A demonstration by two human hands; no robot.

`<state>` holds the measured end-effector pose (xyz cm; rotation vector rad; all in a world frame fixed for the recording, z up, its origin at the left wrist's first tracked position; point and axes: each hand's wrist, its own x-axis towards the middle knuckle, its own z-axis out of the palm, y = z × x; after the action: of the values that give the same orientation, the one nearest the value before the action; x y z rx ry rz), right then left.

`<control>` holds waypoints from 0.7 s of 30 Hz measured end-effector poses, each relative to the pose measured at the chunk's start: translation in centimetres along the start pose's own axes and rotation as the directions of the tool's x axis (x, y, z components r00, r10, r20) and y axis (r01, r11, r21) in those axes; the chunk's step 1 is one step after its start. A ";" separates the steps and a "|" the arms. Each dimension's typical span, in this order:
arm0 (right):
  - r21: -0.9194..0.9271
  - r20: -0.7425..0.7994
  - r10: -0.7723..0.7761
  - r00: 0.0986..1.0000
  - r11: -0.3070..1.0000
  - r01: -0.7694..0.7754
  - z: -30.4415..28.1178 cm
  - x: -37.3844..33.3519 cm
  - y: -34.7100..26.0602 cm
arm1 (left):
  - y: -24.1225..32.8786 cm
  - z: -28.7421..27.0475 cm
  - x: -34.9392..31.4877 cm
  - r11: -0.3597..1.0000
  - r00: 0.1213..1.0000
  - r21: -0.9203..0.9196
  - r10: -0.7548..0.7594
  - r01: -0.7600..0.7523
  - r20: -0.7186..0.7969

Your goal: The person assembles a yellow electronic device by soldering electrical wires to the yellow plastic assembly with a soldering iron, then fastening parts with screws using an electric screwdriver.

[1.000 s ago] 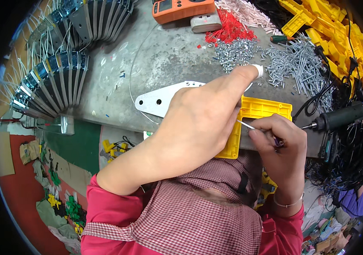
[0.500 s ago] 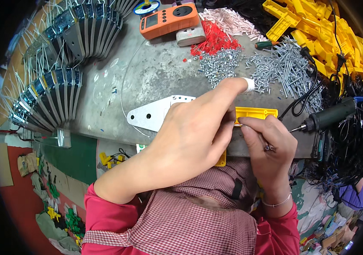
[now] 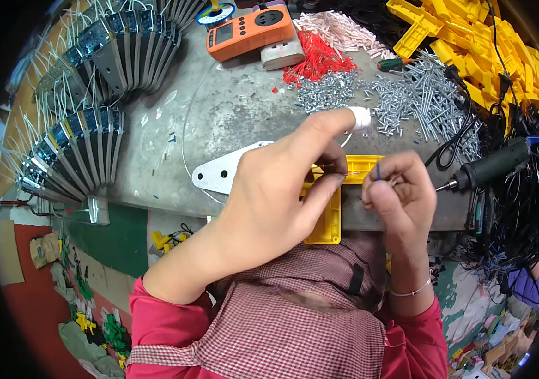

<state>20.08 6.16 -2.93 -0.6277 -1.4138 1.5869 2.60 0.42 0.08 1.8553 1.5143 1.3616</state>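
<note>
My left hand [image 3: 276, 189], with white wrapping on its index fingertip, is closed in a pinch on a thin wire. The wire's bare, shiny end [image 3: 353, 173] sticks out past the fingertips toward the right. Below it lies a yellow T-shaped plastic housing [image 3: 326, 228], partly covered by this hand. A flat pale metal plate [image 3: 211, 175] with dark holes lies under and left of the hand. Just right of the housing, my right hand [image 3: 405, 199] is curled, thumb and index finger together, with a thin blue piece [image 3: 378, 169] at the fingertips. Its palm is hidden.
Hex nuts [image 3: 326, 92], screws [image 3: 418, 101], red parts [image 3: 320, 57] and yellow housings [image 3: 472, 50] are heaped at the back. An orange meter [image 3: 247, 35] stands far off. A dark power screwdriver [image 3: 490, 165] lies right; fanned plate assemblies [image 3: 70, 148] stand left.
My right hand has drawn back from the left fingertips, and a blue piece now shows in it. The left hand has shifted slightly left, uncovering the wire end and more of the yellow housing.
</note>
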 end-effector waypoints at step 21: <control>-0.434 0.075 0.019 0.997 0.901 0.015 1.3 1.1 -2.3 | -0.2 -0.7 -0.4 0.990 0.997 -0.129 -0.054 0.060 0.051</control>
<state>19.15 6.40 -0.21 -0.8317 -1.8497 1.3105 1.89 -0.06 0.06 1.7394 1.4088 1.3479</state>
